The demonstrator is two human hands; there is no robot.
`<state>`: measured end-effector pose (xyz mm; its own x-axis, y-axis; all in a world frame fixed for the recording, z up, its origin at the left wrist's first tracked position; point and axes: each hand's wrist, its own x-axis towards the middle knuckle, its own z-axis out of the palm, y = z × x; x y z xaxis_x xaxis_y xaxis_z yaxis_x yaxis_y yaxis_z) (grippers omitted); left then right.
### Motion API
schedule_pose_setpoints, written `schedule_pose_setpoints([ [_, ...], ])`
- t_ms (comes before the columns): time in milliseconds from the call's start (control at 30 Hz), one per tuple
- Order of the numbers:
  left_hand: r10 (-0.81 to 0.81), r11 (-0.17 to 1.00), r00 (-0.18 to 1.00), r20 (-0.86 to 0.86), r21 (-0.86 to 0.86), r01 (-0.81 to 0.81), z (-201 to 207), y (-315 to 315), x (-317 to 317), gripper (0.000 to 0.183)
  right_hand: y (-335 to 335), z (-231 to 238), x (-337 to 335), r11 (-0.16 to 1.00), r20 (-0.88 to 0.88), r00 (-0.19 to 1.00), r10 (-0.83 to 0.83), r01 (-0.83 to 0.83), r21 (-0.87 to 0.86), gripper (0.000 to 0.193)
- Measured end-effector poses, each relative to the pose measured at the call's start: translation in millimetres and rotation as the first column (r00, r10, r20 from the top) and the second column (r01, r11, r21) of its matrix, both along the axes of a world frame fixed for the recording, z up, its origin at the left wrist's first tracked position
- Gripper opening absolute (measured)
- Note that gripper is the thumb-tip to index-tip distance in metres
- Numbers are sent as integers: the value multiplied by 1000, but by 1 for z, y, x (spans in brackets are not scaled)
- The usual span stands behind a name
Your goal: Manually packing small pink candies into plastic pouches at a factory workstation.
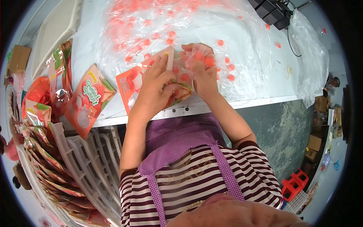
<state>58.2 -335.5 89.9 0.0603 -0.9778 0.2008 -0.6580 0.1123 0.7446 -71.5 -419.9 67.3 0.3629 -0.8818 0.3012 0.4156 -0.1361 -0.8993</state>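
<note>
My left hand is closed around a red and green candy pouch near the table's front edge, its thumb pressed to the pouch's side. Close beside it, the fingers of my right hand are wrapped round several clear-wrapped red candies at the pouch's mouth. How far the candies reach into the pouch is hidden by my hands. Under my left wrist lies a flat orange-red pouch. More wrapped red candies are scattered just right of my right hand.
Many clear-wrapped red candies spread over the white table's far side. Pouches lie at the left edge, above a white plastic crate packed with more. Black equipment and crumpled clear plastic occupy the right. A red stool stands lower right.
</note>
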Motion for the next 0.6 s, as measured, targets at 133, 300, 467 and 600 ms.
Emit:
schedule_pose_setpoints([
  [133,-2,1000,1000,15,-15,2,-1,0,2,18,-2,4,0,1000,-24,999,28,-27,13,50],
  [300,8,1000,998,-56,-21,-9,0,1,0,15,0,0,-7,984,-293,955,-57,3,-181,31],
  [467,36,997,999,-40,-73,-39,5,9,0,12,15,5,-9,994,-300,954,-7,-27,-109,39],
  [600,25,999,938,-345,-14,-32,11,26,3,12,11,3,-20,771,-341,936,-93,-149,-619,41],
])
